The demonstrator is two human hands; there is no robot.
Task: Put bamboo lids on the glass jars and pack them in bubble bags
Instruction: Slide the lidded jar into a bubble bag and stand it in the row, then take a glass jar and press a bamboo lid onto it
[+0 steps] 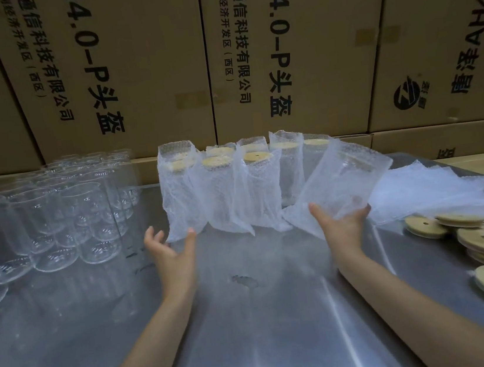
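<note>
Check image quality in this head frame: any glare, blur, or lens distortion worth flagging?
Head view: the steel table shows broad soft glare streaks and faint reflections of the bare glass jars; the bagged jar in the right hand looks motion-blurred, the left hand slightly soft; wide-angle distortion tilts the cardboard boxes outward; lighting is dim, the corners darker.

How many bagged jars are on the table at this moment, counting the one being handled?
7, possibly more hidden. Three stand in a front row, three behind, and the right hand tilts one bagged jar at the right end.
</note>
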